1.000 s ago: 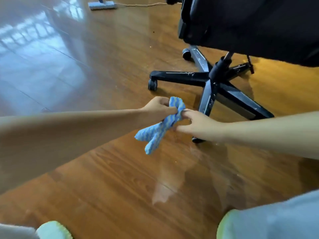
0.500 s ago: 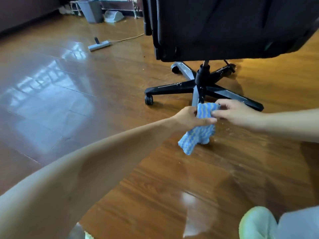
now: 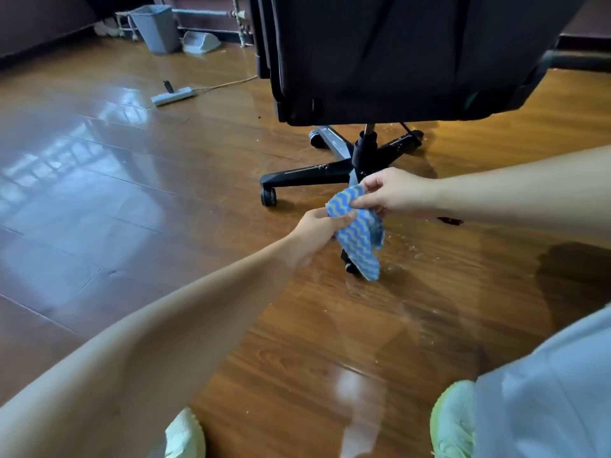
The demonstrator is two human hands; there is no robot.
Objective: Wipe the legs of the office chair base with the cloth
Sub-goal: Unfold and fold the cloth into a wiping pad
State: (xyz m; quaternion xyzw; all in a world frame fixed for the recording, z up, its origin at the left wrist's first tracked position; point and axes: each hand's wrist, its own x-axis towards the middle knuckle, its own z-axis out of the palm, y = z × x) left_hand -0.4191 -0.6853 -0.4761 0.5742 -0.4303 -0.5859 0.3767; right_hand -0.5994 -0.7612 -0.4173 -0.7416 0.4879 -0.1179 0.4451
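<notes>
Power strip (image 3: 172, 95) on floor, left. Left hand (image 3: 319, 224) grips side edge of blue wavy cloth (image 3: 358, 233); cloth hangs in front of chair base (image 3: 307, 173), near leg. Right hand (image 3: 393, 193) pinches cloth's top corner

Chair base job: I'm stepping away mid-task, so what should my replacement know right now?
Left grip: holds the cloth by its left edge.
Right grip: pinches the cloth's top edge.
Cloth: held up between both grips, hanging in front of the base. Whether it touches the base cannot be told.
Base: standing on the floor under the seat.
Done: cloth is in hand, but no wiping can be confirmed.
Left: wipe each leg of the base.
</notes>
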